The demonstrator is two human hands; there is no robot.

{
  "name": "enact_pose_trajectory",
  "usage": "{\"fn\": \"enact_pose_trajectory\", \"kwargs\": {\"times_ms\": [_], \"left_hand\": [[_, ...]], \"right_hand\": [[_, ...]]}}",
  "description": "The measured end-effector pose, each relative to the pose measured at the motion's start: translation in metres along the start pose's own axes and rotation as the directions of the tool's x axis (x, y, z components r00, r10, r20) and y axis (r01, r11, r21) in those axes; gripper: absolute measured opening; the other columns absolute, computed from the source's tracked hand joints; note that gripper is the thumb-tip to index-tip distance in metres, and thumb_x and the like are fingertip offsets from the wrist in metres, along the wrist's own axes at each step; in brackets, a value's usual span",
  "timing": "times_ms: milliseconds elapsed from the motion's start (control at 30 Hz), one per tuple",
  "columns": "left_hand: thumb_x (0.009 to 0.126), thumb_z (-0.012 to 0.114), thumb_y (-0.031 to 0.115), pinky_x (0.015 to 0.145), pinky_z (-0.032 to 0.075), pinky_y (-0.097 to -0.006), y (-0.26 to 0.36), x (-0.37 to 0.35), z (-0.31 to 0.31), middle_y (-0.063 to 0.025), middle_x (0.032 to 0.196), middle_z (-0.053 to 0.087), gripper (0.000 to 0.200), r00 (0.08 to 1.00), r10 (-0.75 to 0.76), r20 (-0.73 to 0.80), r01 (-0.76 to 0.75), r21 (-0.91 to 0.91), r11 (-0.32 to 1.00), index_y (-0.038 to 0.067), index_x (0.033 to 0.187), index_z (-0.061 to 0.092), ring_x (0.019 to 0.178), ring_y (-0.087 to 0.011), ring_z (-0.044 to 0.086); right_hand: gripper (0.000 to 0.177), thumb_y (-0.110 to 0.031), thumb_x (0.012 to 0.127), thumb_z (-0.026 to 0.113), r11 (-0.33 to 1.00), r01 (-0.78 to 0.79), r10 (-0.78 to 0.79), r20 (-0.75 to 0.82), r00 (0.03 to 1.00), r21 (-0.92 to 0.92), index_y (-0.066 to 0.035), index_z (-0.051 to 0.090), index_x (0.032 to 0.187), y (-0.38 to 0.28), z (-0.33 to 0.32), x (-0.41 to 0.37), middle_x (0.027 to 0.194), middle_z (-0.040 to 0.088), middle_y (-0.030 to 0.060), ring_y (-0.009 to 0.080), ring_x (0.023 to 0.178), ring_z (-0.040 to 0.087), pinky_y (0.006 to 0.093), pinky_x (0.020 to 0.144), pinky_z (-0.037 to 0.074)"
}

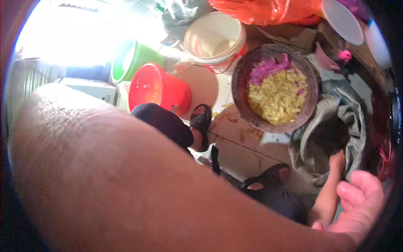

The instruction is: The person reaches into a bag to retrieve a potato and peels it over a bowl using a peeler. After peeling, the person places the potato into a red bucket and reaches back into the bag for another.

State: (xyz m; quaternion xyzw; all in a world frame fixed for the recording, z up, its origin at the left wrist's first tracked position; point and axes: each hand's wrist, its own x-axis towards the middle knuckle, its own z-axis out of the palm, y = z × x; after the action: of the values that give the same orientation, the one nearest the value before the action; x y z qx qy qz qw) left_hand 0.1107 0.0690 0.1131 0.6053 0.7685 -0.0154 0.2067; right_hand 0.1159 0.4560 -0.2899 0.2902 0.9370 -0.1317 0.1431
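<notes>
Head view showed a grey sack (pixel 356 126), open and crumpled, toward the right edge of the visible floor (pixel 247 151). The right hand (pixel 338 158) was at its dark mouth; whether its fingers were apart, together or clamped on something could not be told. Nearer the camera, the left hand (pixel 363 201) hung by the sack's lower right side, its fingers loosely curled and its thumb apart from them.

Just beside the sack, toward the floor's far side, stood a round dark basin (pixel 240 80) of yellow chopped pieces (pixel 277 101), with a bright purple heap (pixel 268 71) against them. A pink scoop (pixel 325 59) lay to the basin's right. Left of the basin were a cream bucket (pixel 205 35), a red bucket (pixel 176 90) tipped toward the left, and a green bucket (pixel 147 59) toward the floor's far left corner. Orange-red plastic (pixel 268 10) lay beyond the basin.
</notes>
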Motion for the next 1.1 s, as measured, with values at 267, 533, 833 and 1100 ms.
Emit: {"fn": "enact_pose_trajectory", "kwargs": {"times_ms": [267,533,833,1100], "left_hand": [[0.076,0.070,0.024,0.063,0.049,-0.0372,-0.029,-0.027,-0.026,-0.0062,0.093,0.068,0.028,0.991,-0.119,0.054,0.115,0.078,0.990,0.005,0.096,0.070,0.082,-0.0243,0.066],[0.077,0.068,0.026,0.062,0.048,-0.0366,0.009,-0.022,-0.015,-0.0059,0.092,0.069,0.027,0.986,-0.161,0.031,0.157,0.096,0.983,0.004,0.094,0.071,0.081,-0.0235,0.066],[0.079,0.066,0.027,0.060,0.047,-0.0359,0.011,0.016,0.007,-0.0054,0.090,0.069,0.028,0.987,-0.153,-0.058,0.161,0.188,0.969,0.003,0.093,0.072,0.081,-0.0225,0.067],[0.080,0.063,0.029,0.080,0.055,-0.0424,-0.057,0.009,0.065,-0.0137,0.103,0.062,0.058,0.896,-0.408,0.176,0.444,-0.330,0.833,0.004,0.130,0.049,0.100,-0.0305,0.065]], "right_hand": [[0.048,-0.013,0.081,0.062,0.995,-0.072,0.073,0.013,0.997,-0.065,0.001,0.051,0.125,0.032,0.046,0.025,0.116,0.061,0.0250,0.0416,0.108,0.059,0.0493,0.092,0.047],[0.057,-0.017,0.081,0.065,0.992,-0.118,0.120,0.053,0.991,-0.046,0.004,0.046,0.130,0.017,0.034,-0.009,0.124,0.058,0.0252,0.0413,0.114,0.056,0.0485,0.096,0.045],[0.068,-0.021,0.081,0.069,0.957,-0.059,0.052,0.034,0.998,0.285,0.006,0.041,0.136,0.050,0.045,0.013,0.132,0.054,0.0255,0.0409,0.121,0.053,0.0477,0.101,0.042],[0.036,-0.023,0.082,0.065,0.343,-0.244,-0.162,0.313,0.936,0.907,-0.007,0.055,0.113,-0.023,-0.091,-0.083,0.086,0.062,0.0041,0.0103,0.039,0.041,0.0262,0.033,0.034]]}}
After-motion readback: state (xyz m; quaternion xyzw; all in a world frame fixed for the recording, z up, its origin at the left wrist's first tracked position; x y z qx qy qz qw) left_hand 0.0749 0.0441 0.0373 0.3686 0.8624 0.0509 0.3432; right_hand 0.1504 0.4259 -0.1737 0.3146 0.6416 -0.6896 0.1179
